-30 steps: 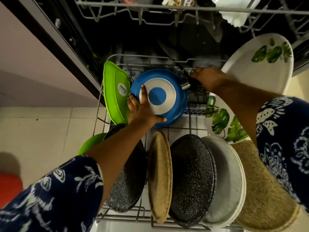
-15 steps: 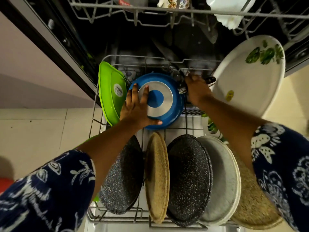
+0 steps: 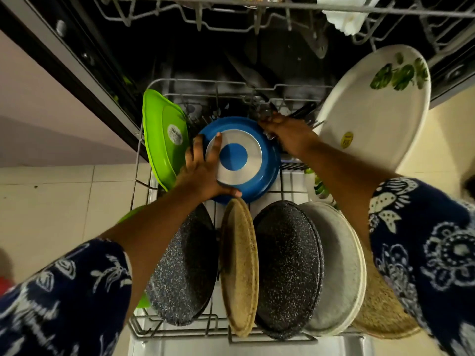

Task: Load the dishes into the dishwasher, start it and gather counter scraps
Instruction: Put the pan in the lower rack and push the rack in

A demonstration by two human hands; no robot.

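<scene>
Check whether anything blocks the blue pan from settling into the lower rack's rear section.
Nothing visible does. The blue pan stands in the gap between the green tray and the leaf-print plate, left hand on its base, right hand at its handle side. The tan plate sits close below.

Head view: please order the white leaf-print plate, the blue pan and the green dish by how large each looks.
1. white leaf-print plate
2. blue pan
3. green dish, turned partly edge-on, so its true size is unsure
</scene>
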